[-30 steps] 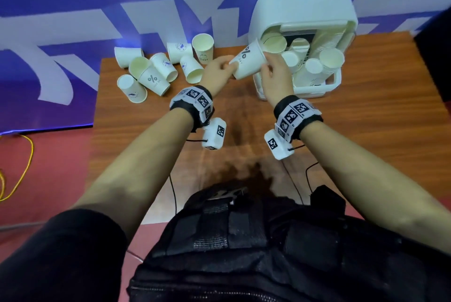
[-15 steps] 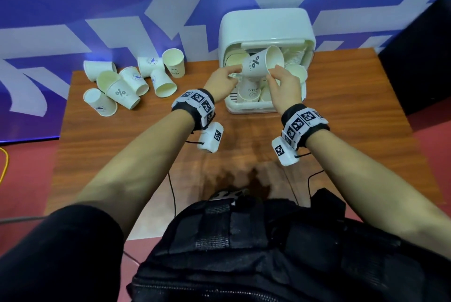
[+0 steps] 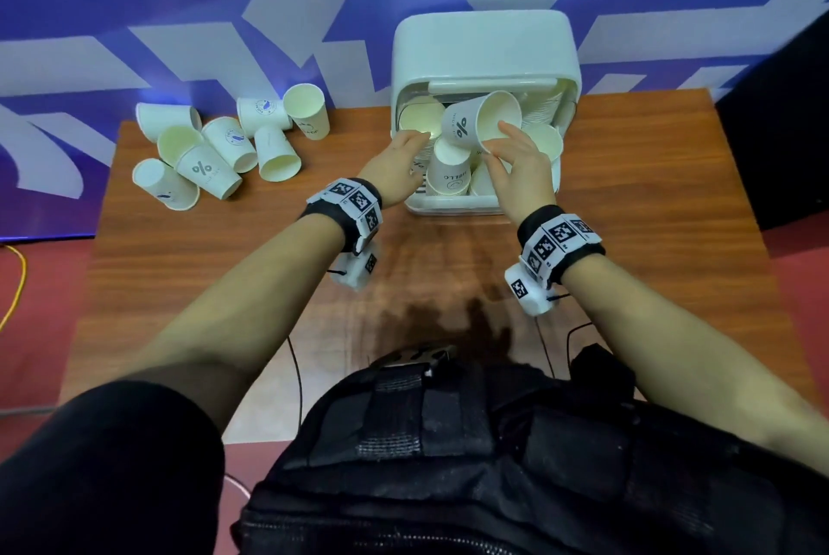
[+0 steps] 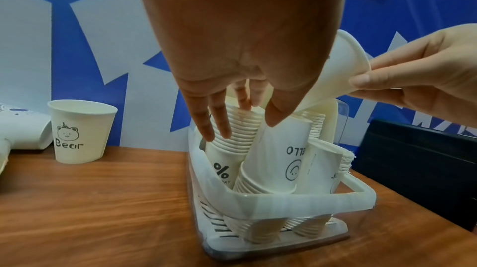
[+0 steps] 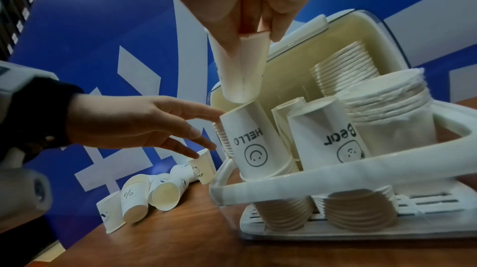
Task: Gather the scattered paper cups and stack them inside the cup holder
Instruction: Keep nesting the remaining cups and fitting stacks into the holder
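Our right hand (image 3: 516, 164) pinching a paper cup (image 3: 482, 119) above the cup holder (image 3: 484, 47), our left hand (image 3: 397, 166) released, fingers relaxed near the stacks.

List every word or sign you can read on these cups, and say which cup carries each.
"Bear": upright cup on the table.
"HELLO", smiley under it: inverted cup in the holder.
"Bear", upside down: inverted cup beside it.
"%": held cup, a holder cup and a lying cup.
Small print under the "%" signs: too blurred.
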{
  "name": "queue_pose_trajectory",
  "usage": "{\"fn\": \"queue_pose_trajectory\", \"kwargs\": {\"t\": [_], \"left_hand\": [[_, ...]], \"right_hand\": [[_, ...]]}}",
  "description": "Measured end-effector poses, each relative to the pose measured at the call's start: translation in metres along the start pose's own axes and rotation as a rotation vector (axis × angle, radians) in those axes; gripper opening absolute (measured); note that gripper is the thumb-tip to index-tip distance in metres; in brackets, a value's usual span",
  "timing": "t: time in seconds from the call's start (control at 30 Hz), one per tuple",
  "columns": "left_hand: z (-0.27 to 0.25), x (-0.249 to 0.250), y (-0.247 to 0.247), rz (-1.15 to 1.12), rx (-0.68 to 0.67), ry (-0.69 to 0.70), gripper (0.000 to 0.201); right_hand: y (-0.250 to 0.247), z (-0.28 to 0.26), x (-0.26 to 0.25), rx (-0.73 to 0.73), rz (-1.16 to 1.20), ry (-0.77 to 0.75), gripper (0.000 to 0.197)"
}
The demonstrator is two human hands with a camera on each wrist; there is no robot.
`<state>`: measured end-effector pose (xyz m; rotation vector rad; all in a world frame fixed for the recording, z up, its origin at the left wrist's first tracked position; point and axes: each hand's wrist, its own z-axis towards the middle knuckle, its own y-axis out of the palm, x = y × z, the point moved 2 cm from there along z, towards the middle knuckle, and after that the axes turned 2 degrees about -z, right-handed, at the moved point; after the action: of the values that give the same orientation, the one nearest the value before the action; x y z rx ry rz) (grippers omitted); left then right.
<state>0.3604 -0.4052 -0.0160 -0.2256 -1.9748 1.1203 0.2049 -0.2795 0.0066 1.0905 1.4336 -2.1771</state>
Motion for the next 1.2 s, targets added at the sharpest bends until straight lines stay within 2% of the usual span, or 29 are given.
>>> {"fn": "queue_pose_trajectory", "kwargs": {"t": [0.1, 0.4, 0.67, 0.87, 0.93, 1.0, 1.07, 1.2], "left_hand": [[-0.003, -0.001, 0.004, -0.023, 0.038, 0.016, 0.058], [-0.013, -0.003, 0.011, -0.044, 0.089, 0.093, 0.061], [-0.020, -0.018, 0.019, 0.040, 0.025, 0.100, 0.064], [-0.024, -0.024, 0.017, -0.023, 0.056, 0.118, 0.059], [-0.025, -0.024, 0.012, -0.073, 0.148, 0.108, 0.051], [-0.025, -0.023, 0.004, -0.114, 0.277, 0.095, 0.044], [-0.025, -0.021, -0.002, -0.144, 0.364, 0.109, 0.048], [-0.023, -0.018, -0.004, -0.011, 0.381, 0.200, 0.063]], "right_hand": [[0.003, 0.003, 0.000, 0.004, 0.016, -0.016, 0.018], [0.023, 0.013, 0.000, -0.028, -0.034, -0.242, 0.019], [0.029, 0.019, 0.000, -0.073, -0.093, -0.427, 0.020], [0.038, 0.026, -0.001, -0.162, -0.237, -0.372, 0.022], [0.040, 0.031, -0.005, -0.202, -0.278, -0.398, 0.022], [0.042, 0.038, -0.009, -0.280, -0.321, -0.360, 0.023], [0.046, 0.045, -0.011, -0.361, -0.374, -0.319, 0.026], [0.053, 0.048, -0.010, -0.412, -0.432, -0.288, 0.027]]}}
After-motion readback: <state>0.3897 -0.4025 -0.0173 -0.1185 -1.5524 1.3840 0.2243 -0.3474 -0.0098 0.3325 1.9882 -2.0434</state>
